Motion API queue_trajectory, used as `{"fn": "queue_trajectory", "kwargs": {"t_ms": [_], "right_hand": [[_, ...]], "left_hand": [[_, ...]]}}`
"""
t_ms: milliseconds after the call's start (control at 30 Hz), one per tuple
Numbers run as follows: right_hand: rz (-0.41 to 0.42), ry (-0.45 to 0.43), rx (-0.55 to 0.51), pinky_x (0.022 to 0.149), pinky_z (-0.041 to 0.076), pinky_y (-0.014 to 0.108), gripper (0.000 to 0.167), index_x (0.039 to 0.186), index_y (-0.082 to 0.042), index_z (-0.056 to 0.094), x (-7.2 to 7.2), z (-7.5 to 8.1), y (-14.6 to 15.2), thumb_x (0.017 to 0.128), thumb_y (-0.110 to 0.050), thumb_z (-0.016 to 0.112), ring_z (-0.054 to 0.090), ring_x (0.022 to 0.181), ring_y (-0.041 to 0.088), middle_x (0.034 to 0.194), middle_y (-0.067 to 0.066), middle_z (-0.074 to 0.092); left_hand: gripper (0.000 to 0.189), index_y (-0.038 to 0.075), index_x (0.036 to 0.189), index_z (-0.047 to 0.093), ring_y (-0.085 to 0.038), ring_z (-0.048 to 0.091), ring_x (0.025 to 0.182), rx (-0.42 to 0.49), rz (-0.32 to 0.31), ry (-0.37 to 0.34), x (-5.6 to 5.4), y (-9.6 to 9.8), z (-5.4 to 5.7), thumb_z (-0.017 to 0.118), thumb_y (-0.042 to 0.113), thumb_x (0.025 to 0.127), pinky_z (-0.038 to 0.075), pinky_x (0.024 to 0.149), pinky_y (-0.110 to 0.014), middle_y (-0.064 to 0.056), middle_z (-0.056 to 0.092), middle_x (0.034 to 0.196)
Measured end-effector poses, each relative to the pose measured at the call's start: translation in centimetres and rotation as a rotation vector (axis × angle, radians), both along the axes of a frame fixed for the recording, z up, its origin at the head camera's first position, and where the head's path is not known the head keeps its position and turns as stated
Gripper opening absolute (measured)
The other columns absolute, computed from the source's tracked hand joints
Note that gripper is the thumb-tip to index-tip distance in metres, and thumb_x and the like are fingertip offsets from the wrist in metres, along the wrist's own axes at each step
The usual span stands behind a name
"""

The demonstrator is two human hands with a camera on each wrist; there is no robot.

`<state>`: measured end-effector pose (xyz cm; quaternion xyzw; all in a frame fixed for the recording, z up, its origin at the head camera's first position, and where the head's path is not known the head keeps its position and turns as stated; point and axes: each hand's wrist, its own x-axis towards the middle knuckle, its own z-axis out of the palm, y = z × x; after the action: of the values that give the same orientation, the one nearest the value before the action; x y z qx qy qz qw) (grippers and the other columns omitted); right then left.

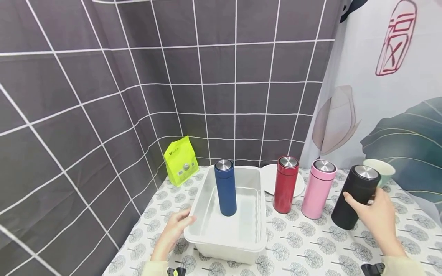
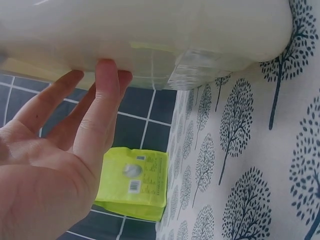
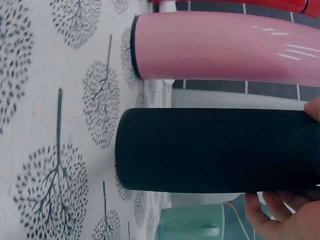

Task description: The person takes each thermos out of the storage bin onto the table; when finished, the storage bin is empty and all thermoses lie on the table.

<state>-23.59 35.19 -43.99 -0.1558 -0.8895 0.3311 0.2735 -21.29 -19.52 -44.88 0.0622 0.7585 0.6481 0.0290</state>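
Note:
My right hand point(image 1: 378, 212) grips the black thermos bottle point(image 1: 355, 195) around its upper half. In the right wrist view the black bottle's base is close over the tablecloth, beside the pink thermos bottle point(image 3: 220, 47). My left hand point(image 1: 176, 230) touches the left side of the white plastic bin point(image 1: 241, 245); the left wrist view shows its fairly straight fingers against the bin's outer wall. Upright inside the bin stands a blue thermos bottle point(image 1: 226, 189). Between the bin and the pink bottle is a red thermos bottle point(image 1: 286, 188). All the bottles have silver-topped lids.
A lime-green bag point(image 1: 181, 161) stands behind the bin at the left. A white plate point(image 1: 269, 176) lies partly behind the red bottle, and a pale green mug point(image 1: 383, 170) sits beyond the black one. Dark tiled-pattern curtain point(image 1: 214, 96) borders the tree-print tablecloth point(image 1: 293, 239).

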Motion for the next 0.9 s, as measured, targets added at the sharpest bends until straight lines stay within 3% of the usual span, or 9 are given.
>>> {"fn": "queue_trajectory", "kwargs": {"t_ms": [200, 333, 533, 633, 667, 767, 900], "right_hand": [[0.034, 0.004, 0.000, 0.075, 0.040, 0.061, 0.075, 0.128, 0.016, 0.042, -0.3, -0.1, -0.4, 0.086, -0.040, 0.069, 0.049, 0.100, 0.050, 0.114, 0.036, 0.047], [0.103, -0.063, -0.039, 0.077, 0.044, 0.064, 0.079, 0.134, 0.016, 0.038, 0.3, -0.9, 0.3, 0.089, -0.044, 0.065, 0.051, 0.103, 0.055, 0.121, 0.041, 0.046], [0.094, -0.237, -0.218, 0.088, 0.043, 0.067, 0.103, 0.148, 0.017, 0.003, 1.7, -2.1, 0.6, 0.092, -0.049, 0.060, 0.041, 0.120, 0.059, 0.143, 0.046, 0.026], [0.068, -0.245, -0.296, 0.094, 0.040, 0.068, 0.107, 0.149, 0.014, -0.004, 2.1, -2.0, 0.1, 0.092, -0.050, 0.059, 0.036, 0.126, 0.058, 0.148, 0.044, 0.019], [0.064, -0.233, -0.309, 0.094, 0.040, 0.066, 0.106, 0.150, 0.013, -0.004, 2.2, -1.9, -0.2, 0.092, -0.050, 0.059, 0.035, 0.127, 0.057, 0.149, 0.043, 0.019], [0.049, -0.182, -0.323, 0.087, 0.048, 0.038, 0.103, 0.151, 0.010, 0.000, 2.7, -1.3, -1.1, 0.091, -0.047, 0.061, 0.036, 0.127, 0.053, 0.150, 0.040, 0.024], [-0.002, -0.148, -0.350, 0.084, 0.044, 0.020, 0.100, 0.154, 0.005, 0.005, 3.5, -0.8, -2.4, 0.090, -0.045, 0.064, 0.037, 0.127, 0.047, 0.152, 0.034, 0.028]], "left_hand": [[0.053, -0.009, 0.136, 0.049, -0.035, 0.064, 0.111, 0.003, 0.040, 0.010, 0.1, 0.0, -0.3, 0.058, 0.015, 0.090, 0.057, 0.089, -0.035, -0.030, 0.056, 0.133], [0.054, -0.010, 0.136, 0.048, -0.034, 0.065, 0.108, 0.019, 0.032, 0.008, 0.2, 0.2, -0.7, 0.058, 0.016, 0.090, 0.057, 0.087, -0.036, -0.030, 0.056, 0.133], [0.054, -0.012, 0.136, 0.048, -0.024, 0.068, 0.101, 0.009, 0.017, 0.002, 0.1, 0.2, -1.1, 0.058, 0.015, 0.090, 0.057, 0.087, -0.033, -0.028, 0.060, 0.127], [0.054, -0.012, 0.135, 0.048, -0.023, 0.068, 0.100, 0.006, 0.016, 0.018, -0.1, 0.0, -0.9, 0.058, 0.015, 0.090, 0.057, 0.086, -0.032, -0.028, 0.061, 0.126], [0.054, -0.012, 0.135, 0.048, -0.023, 0.068, 0.101, 0.001, 0.013, 0.020, -0.2, 0.0, -0.9, 0.058, 0.015, 0.090, 0.057, 0.087, -0.032, -0.029, 0.061, 0.127], [0.054, -0.012, 0.135, 0.048, -0.026, 0.068, 0.103, -0.005, 0.014, 0.025, -0.3, -0.1, -0.8, 0.059, 0.016, 0.090, 0.057, 0.087, -0.034, -0.030, 0.060, 0.128], [0.054, -0.012, 0.134, 0.049, -0.026, 0.068, 0.102, 0.003, 0.017, 0.025, -0.2, 0.0, -0.7, 0.059, 0.015, 0.089, 0.058, 0.087, -0.034, -0.029, 0.061, 0.126]]}}
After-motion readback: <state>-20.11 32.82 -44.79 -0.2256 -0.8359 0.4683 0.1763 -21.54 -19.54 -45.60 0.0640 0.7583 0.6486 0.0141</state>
